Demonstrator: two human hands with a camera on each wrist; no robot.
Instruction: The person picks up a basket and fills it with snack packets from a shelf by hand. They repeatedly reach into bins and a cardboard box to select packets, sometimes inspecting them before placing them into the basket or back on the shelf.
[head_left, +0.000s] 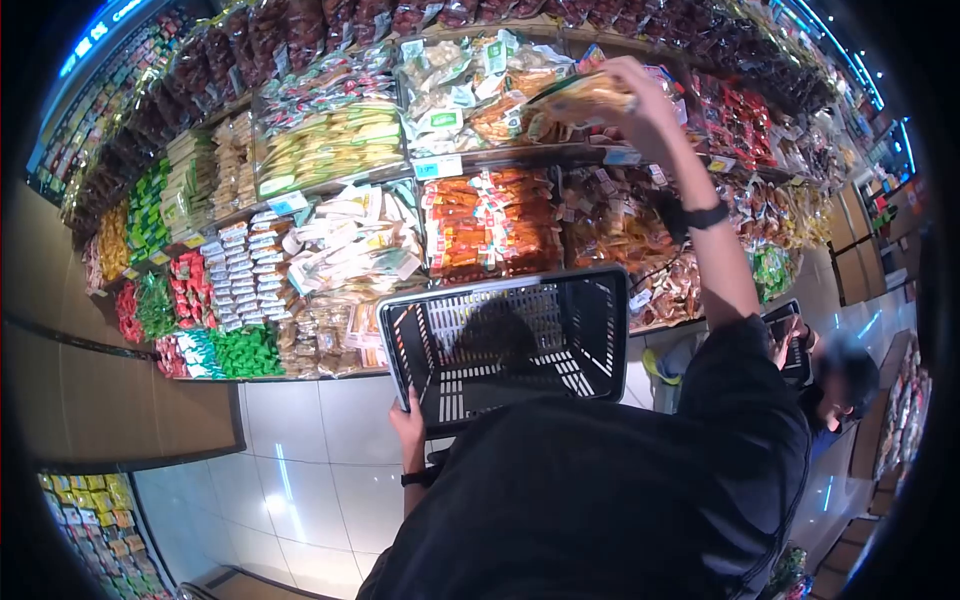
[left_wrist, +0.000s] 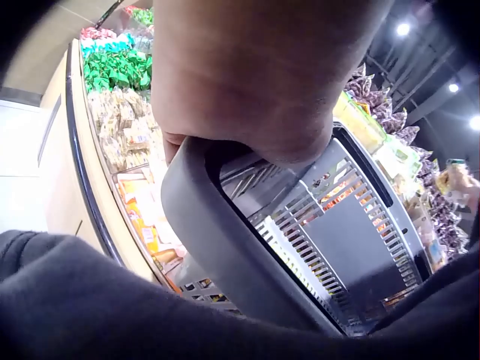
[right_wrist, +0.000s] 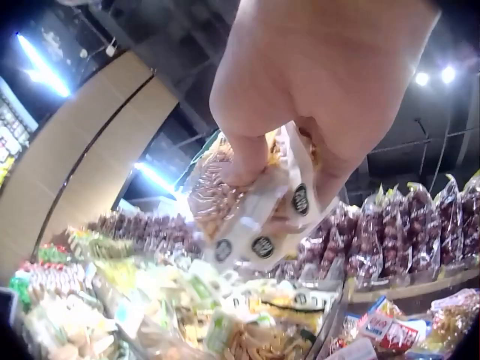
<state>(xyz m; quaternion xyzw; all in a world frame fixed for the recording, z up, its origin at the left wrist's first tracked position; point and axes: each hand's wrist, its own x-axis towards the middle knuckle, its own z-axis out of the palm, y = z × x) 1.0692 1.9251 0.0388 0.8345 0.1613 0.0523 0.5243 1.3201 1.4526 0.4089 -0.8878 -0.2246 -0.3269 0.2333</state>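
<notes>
High over the shelf, my right hand [head_left: 645, 100] holds a clear plastic food bag [head_left: 583, 100] with tan contents. In the right wrist view the fingers pinch this bag [right_wrist: 255, 225], which has white bands and dark round labels. Below the bag lie similar packs [right_wrist: 262, 337] in the upper compartment. My left hand [head_left: 407, 428] grips the left rim of a dark grey shopping basket [head_left: 590, 320]. The left wrist view shows the hand [left_wrist: 247, 82] curled over the basket's rim [left_wrist: 210, 225]. Inside the basket, only its slotted walls and floor show.
Tiered shelves hold divided packaged food, including orange packs [head_left: 490, 220] and green packs [head_left: 248, 350]. Dark red bags [head_left: 330, 28] line the top. A person [head_left: 845, 380] stands at the right with a phone-like dark object. Tiled floor [head_left: 310, 470] lies lower left.
</notes>
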